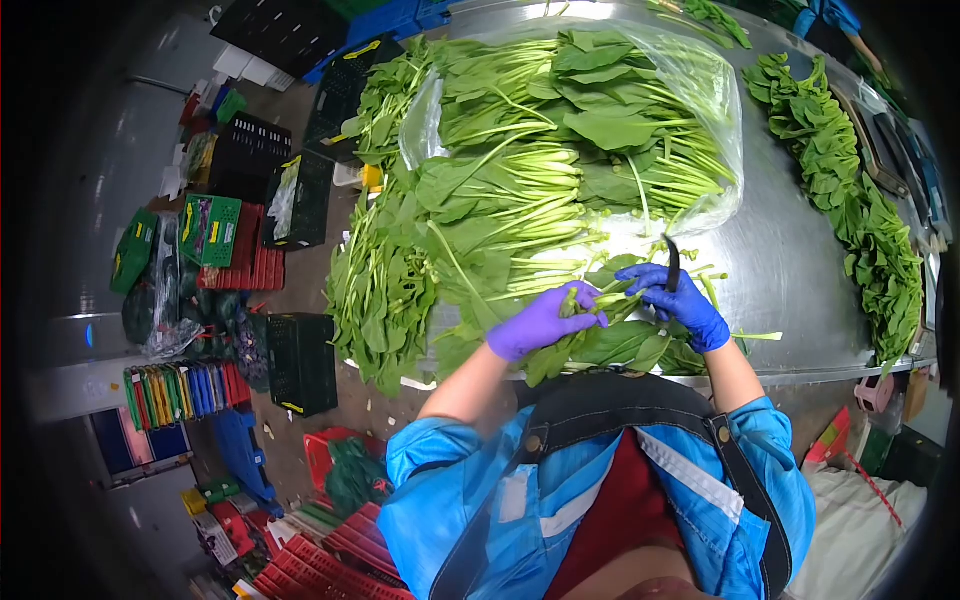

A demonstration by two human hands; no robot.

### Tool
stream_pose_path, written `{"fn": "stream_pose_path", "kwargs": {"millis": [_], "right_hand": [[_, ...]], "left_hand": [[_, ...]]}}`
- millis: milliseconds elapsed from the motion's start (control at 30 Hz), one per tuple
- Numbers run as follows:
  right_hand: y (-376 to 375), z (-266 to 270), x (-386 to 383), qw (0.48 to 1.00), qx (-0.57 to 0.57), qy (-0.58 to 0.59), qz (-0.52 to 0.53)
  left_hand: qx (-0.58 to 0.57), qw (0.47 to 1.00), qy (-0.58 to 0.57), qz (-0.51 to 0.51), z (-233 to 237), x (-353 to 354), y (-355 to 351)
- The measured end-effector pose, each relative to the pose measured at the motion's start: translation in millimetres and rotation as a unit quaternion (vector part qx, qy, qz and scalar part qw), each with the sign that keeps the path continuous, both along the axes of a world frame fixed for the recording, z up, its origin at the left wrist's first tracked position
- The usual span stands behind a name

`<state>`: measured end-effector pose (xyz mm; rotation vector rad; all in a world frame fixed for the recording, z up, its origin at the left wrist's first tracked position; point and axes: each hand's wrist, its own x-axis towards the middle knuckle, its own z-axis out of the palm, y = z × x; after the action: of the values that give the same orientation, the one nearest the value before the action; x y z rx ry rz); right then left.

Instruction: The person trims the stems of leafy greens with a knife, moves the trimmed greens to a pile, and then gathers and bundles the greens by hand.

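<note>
My left hand (pixel 545 322), in a purple glove, is closed round the stems of a small bunch of leafy greens (pixel 612 345) at the table's near edge. Close beside it, my right hand (pixel 682 306) in a blue glove is closed on a knife (pixel 673 262), whose dark, curved, slim part sticks up past the fingers. The fingertips of that hand are at the cut ends of the bunch. Beyond both hands lie thick rows of long-stemmed greens (pixel 540 185), partly on a clear plastic sheet (pixel 735 150).
The metal table (pixel 770 240) carries a long row of leaves (pixel 850 190) on the right and a heap of greens (pixel 375 300) at its left edge. Dark crates (pixel 300 365), red crates (pixel 330 560) and a green crate (pixel 210 230) stand left. Another person's blue sleeve (pixel 835 15) shows far right.
</note>
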<state>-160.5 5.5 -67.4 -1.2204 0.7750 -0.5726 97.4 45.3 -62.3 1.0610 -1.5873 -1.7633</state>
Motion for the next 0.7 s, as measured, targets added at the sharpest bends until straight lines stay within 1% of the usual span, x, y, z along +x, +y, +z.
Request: {"fn": "stream_pose_path", "kwargs": {"millis": [33,67,133,167,200,233,267,300,333,367,400,433,500,533,567,600,633,667,700], "right_hand": [[1,-3,-3,0.999,0.018,-0.025,-0.038],[-1,-11,-10,0.999,0.017,-0.025,-0.038],[-10,-19,-22,0.979,0.093,-0.084,-0.162],[-10,-23,-26,0.990,0.031,0.010,-0.139],[-9,-23,-17,0.982,-0.058,0.138,-0.114],[-4,-18,-8,0.964,-0.141,0.204,-0.097],[4,-14,-1,0.935,-0.220,0.267,-0.080],[10,-17,7,0.932,-0.252,0.247,-0.082],[15,-11,10,0.946,-0.227,0.219,-0.074],[16,-17,16,0.932,-0.260,0.244,-0.066],[16,-21,23,0.917,-0.292,0.267,-0.058],[17,-22,26,0.917,-0.291,0.267,-0.059],[17,-22,33,0.941,-0.267,0.175,-0.112],[16,-29,30,0.941,-0.268,0.173,-0.110],[16,-42,23,0.943,-0.242,0.211,-0.089],[15,-41,22,0.942,-0.216,0.248,-0.068],[15,-40,20,0.942,-0.219,0.246,-0.065],[16,-38,16,0.951,-0.173,0.248,-0.060],[17,-30,14,0.959,-0.125,0.249,-0.054]], "left_hand": [[-0.014,1.000,0.004,-0.004,0,-2,0],[-0.014,1.000,0.004,-0.005,-2,0,1],[0.019,0.997,0.012,0.068,-3,3,0],[0.018,0.997,0.012,0.069,-2,3,1],[0.027,0.996,0.011,0.084,9,-1,2],[0.038,0.994,0.008,0.099,15,-4,4],[0.039,0.995,0.006,0.096,14,-5,4],[0.024,0.995,0.012,0.094,13,-8,3],[0.009,0.996,0.020,0.092,11,-12,2],[0.009,0.996,0.021,0.090,9,-16,2],[-0.026,0.996,0.036,0.081,7,-19,2],[-0.061,0.994,0.050,0.073,6,-20,3],[-0.043,0.995,0.072,0.062,8,-16,3],[-0.027,0.994,0.094,0.051,10,-12,3],[-0.028,0.994,0.092,0.054,13,-6,2],[-0.032,0.996,0.067,0.054,15,0,1],[-0.036,0.997,0.042,0.055,17,4,0],[-0.037,0.997,0.041,0.058,18,6,-1],[-0.003,0.995,0.068,0.073,19,6,-1]]}}
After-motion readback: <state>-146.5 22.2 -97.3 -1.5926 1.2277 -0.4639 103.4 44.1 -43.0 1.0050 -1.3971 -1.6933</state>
